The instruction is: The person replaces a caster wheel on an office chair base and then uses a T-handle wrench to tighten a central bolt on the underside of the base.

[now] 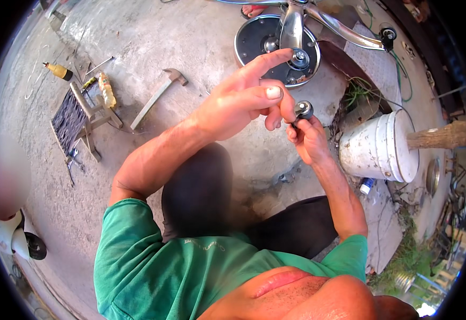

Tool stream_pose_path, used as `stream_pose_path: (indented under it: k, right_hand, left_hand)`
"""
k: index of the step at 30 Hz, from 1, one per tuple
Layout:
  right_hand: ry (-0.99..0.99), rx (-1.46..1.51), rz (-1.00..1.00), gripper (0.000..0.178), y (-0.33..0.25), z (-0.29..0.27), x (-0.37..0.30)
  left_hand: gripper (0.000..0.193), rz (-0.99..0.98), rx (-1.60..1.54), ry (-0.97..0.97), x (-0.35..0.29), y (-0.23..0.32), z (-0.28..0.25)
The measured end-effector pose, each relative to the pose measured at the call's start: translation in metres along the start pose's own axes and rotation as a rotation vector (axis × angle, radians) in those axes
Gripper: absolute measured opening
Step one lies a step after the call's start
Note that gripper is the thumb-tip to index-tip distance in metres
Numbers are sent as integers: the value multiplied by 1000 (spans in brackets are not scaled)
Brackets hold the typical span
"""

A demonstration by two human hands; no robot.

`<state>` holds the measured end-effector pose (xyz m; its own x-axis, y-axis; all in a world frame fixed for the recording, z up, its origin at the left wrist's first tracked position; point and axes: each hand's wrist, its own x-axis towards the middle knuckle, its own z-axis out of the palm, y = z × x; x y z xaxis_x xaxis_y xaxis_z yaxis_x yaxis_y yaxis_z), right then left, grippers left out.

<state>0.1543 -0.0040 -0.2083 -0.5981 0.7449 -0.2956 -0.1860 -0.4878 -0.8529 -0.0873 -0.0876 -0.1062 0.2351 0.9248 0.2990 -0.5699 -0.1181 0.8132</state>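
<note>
A small dark caster with a metal face (303, 110) sits between the fingers of my right hand (314, 143), which is closed on it. My left hand (233, 106) is beside it, index finger stretched out, thumb apart and the other fingers bent. That index fingertip lies over or against the round metal end (299, 58) of a chrome leg; I cannot tell whether they touch. The leg belongs to a shiny chrome base (292, 32) above a round black disc with a chrome rim (243, 58). Another caster (387, 35) is fitted to a second leg.
A hammer (158, 99) lies on the concrete at left, near a tipped small stool (73, 114), a yellow plastic bottle (106, 90) and a yellow-handled tool (58, 71). At right stands a white bucket (377, 146) around a wooden post (441, 136). Another person (9, 234) is at far left.
</note>
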Motion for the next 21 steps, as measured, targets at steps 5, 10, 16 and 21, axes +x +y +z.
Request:
stream_pose_path:
  k: [5, 10, 16, 21]
  right_hand:
    - [15, -9, 20, 17, 1, -1, 0]
    - [31, -16, 26, 17, 0, 1, -2]
    - [50, -43, 33, 15, -4, 6, -6]
    - [21, -61, 24, 17, -10, 7, -6]
  left_hand:
    - [79, -23, -26, 5, 1, 2, 3]
    - [68, -57, 52, 15, 1, 6, 7]
    - [39, 183, 1112, 309, 12, 22, 16]
    - [30, 108, 1205, 401, 47, 33, 11]
